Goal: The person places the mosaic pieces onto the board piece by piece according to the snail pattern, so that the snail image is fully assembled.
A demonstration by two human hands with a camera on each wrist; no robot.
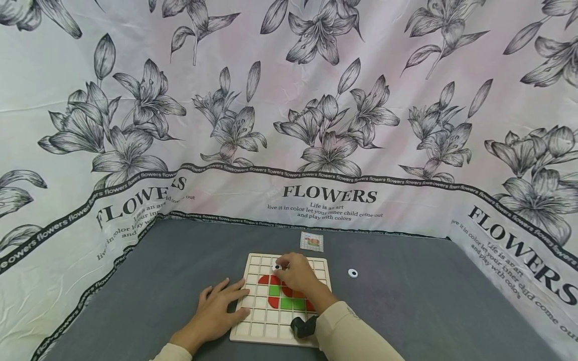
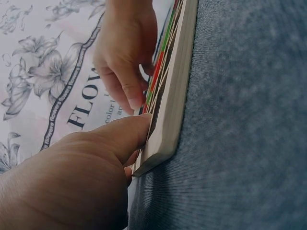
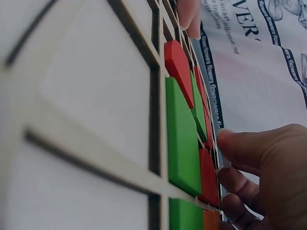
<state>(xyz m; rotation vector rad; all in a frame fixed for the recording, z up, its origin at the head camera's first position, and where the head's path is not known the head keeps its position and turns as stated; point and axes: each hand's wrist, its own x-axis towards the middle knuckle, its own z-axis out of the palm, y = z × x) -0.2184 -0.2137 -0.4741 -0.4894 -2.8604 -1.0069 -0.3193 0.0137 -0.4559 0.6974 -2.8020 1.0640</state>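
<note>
A light wooden grid board (image 1: 257, 329) lies on the grey cloth, with red and green tiles, such as the green tile (image 1: 286, 303), set in several of its squares. My left hand (image 1: 219, 309) rests at the board's left side, fingers spread. In the left wrist view its thumb (image 2: 127, 132) touches the board's edge. Over the upper middle squares, my right hand (image 1: 298, 273) pinches a white round eye piece (image 1: 277, 267) with a black dot at its fingertips. The right hand and forearm cover some tiles. In the right wrist view, red tiles (image 3: 178, 67) stand beside green ones.
A second white eye piece (image 1: 352, 273) lies on the cloth right of the board. Behind the board is a small picture card (image 1: 311, 241) with a coloured grid figure. Flower-printed fabric (image 1: 334, 200) surrounds the grey surface at the back and sides.
</note>
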